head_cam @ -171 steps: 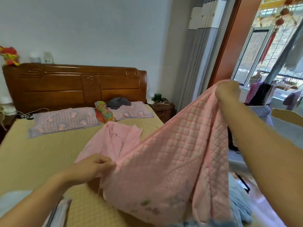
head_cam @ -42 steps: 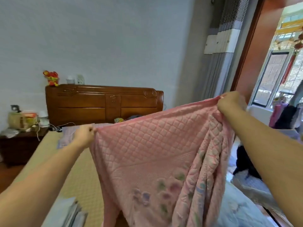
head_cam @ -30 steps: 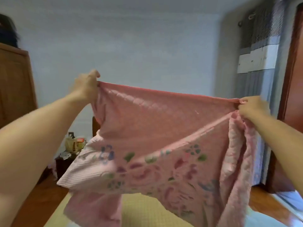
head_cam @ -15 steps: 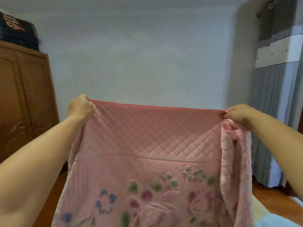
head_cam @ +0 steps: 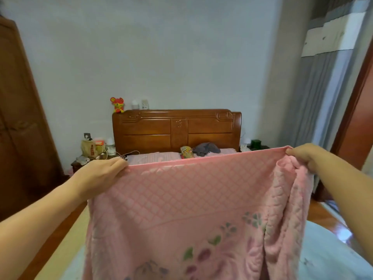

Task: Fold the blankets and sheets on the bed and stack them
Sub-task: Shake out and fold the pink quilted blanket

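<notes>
Across the lower middle of the frame, the pink quilted blanket (head_cam: pixel 193 209) hung stretched out in front of the bed (head_cam: pixel 60 257), left hand (head_cam: pixel 101 174) and right hand (head_cam: pixel 302 156) each pinching a top corner. Looked like the first fold was coming; next I'd bring those corners together evenly.

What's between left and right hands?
Head view: the pink quilted blanket's top edge, stretched taut from left hand to right hand; both grip it.
</notes>
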`<state>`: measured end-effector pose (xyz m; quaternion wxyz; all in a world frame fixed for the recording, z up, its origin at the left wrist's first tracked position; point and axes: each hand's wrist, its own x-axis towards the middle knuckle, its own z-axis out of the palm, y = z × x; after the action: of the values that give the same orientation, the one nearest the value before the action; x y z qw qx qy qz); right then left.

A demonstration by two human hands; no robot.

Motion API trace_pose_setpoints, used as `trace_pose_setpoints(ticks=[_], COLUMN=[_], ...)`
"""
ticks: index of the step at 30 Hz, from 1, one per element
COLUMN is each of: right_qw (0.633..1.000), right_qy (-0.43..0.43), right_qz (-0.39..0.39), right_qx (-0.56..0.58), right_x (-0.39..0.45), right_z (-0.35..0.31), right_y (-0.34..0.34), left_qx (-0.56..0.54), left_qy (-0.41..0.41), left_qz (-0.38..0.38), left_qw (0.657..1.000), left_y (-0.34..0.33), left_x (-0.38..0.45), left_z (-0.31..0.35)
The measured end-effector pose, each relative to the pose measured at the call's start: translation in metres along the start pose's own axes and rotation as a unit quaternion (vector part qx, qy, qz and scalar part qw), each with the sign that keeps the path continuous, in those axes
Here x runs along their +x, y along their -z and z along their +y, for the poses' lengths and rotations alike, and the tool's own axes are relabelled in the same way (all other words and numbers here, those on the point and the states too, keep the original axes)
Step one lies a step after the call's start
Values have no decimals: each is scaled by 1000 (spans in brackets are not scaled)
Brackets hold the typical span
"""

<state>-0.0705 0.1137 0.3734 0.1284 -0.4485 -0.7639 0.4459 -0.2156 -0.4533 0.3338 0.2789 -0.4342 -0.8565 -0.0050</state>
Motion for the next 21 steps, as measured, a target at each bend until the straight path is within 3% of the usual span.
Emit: trace_pose_setpoints(ticks=[2,3,6,9,12,14,15,18,21], right_qw=[999,998,999,994,978,979,982,978,935], right_qy=[2,8,-24,-66,-88,-52,-23,136,247], right_qz=[54,70,42,-88,-175,-164,-152,-142,-255], right_qx=[1,-1,23,5,-77,-106,-106,-72,-28], right_x=[5,9,6,-22,-55,-72,-82,-132,-194], right_z=[17,29,76,128,168,184,187,183,179], right_y=[-10,-16,-39,-60,-81,-99,-110,-145,-173], left_qx=[-2,-14,-124,-291,-416,-486,-508,-547,-598], left_qy=[-27,6,230,409,506,512,500,394,327], left_qz=[-14,-33,-50,-108,-157,-146,-145,-183,-202], left_qw=[1000,999,964,858,739,693,686,716,703], left_y=[-25,-35,-83,-132,-158,-158,-155,-137,-119], left_x=[-11,-15,-22,-35,-54,-56,-55,-42,-35], left_z=[15,28,59,81,112,143,160,227,287])
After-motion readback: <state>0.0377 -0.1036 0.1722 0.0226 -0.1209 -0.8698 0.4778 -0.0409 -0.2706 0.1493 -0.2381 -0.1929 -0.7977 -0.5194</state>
